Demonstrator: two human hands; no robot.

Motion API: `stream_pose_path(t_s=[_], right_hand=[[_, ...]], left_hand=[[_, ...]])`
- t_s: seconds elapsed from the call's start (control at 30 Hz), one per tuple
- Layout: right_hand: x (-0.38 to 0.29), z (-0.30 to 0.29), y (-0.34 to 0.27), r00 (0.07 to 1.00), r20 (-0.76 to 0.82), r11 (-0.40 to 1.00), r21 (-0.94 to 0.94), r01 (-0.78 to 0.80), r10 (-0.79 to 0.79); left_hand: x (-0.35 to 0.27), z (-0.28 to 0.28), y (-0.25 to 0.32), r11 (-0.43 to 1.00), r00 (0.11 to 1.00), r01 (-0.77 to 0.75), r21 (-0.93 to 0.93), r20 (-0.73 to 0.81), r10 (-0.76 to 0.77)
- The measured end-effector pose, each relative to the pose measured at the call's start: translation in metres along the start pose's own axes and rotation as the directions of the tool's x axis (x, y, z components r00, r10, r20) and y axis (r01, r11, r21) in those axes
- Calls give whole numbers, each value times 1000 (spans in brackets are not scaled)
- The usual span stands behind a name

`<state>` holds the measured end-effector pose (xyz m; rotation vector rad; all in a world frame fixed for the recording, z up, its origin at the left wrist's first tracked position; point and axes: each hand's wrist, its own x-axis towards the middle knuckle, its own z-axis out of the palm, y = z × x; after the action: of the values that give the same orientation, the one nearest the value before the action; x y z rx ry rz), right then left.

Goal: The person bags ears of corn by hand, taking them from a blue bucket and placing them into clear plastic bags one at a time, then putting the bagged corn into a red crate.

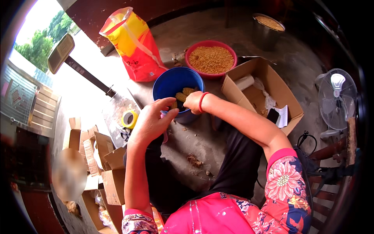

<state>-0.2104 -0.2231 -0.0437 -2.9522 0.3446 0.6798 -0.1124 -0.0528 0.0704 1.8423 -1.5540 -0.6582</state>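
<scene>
Between my knees stands a blue plastic bucket [163,83] with several yellow corn cobs [181,96] inside. My left hand [156,117] is at its near left rim, thumb and fingers apart. Just beyond those fingertips a cob shows inside the bucket; whether they touch it is unclear. Over the near right rim reaches my right hand [194,101], a red beaded band on its wrist. Its fingers point down beside the cobs and are partly hidden, so a grip cannot be made out.
Behind the bucket are a pink basin [235,55] of loose kernels and a red-yellow sack [143,49]. An open carton [264,76] stands right, before a fan [336,99]. A metal pail [264,36] holds kernels. Left are a platform scale [87,74], yellow tape [129,119] and cartons [114,187].
</scene>
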Motion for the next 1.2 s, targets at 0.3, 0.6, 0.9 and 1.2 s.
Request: stream_pose_path(t_s=[0.3, 0.6, 0.9, 1.2], right_hand=[[12, 56, 3, 990, -18, 982, 129, -139, 142], [33, 57, -8, 976, 24, 951, 221, -217, 217], [15, 48, -40, 989, -5, 988, -32, 150, -150], [-90, -35, -21, 937, -343, 911, 404, 79, 71]], left_hand=[[50, 48, -73, 923, 907, -65, 380, 407, -103], [54, 41, -38, 984, 936, -117, 138, 347, 63], [57, 36, -49, 993, 925, 43, 107, 373, -80], [71, 53, -25, 969, 971, 60, -238, 238, -1]])
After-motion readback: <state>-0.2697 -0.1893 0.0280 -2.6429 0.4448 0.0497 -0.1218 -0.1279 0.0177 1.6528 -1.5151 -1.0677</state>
